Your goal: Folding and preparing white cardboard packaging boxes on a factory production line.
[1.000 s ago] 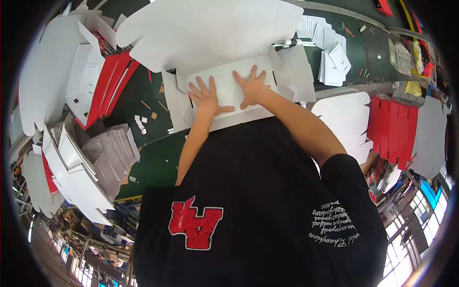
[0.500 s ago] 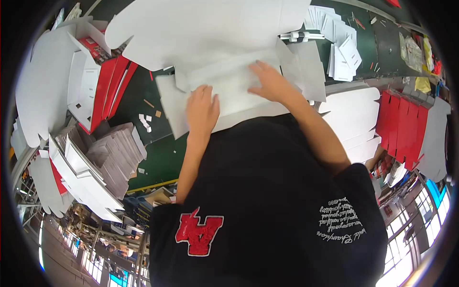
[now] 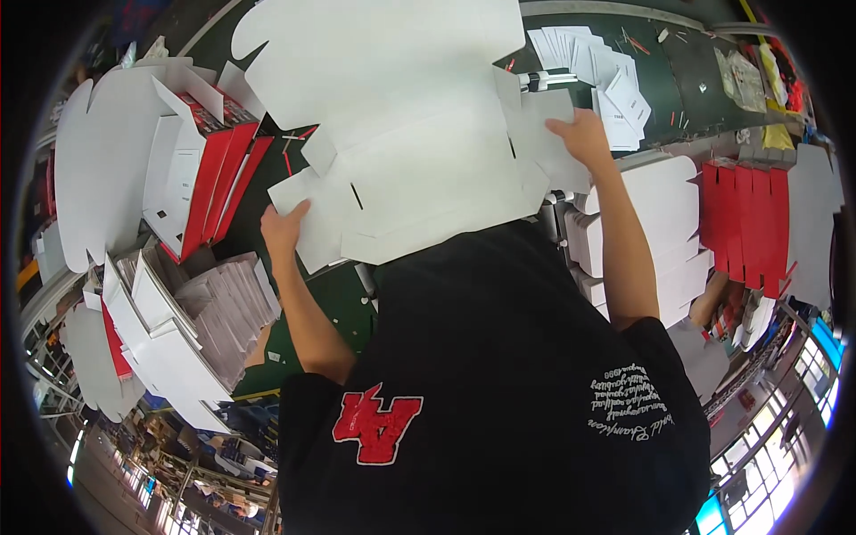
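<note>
A white cardboard box blank lies in front of me, its large lid panel reaching away to the far side. Its side flaps spread out flat to both sides, with slots at the fold lines. My left hand pinches the outer edge of the left flap, thumb on top and the other fingers mostly underneath. At the opposite end, my right hand is closed on the outer edge of the right flap, its fingers partly hidden.
Red and white boxes with raised lids stand at the left, beside a box of stacked booklets. White booklets lie fanned at the far right. A pile of white cardboard blanks and red boxes are on the right.
My hands have moved apart from the middle of the box blank to its outer side flaps. The front and side panels, raised before, now lie flatter.
</note>
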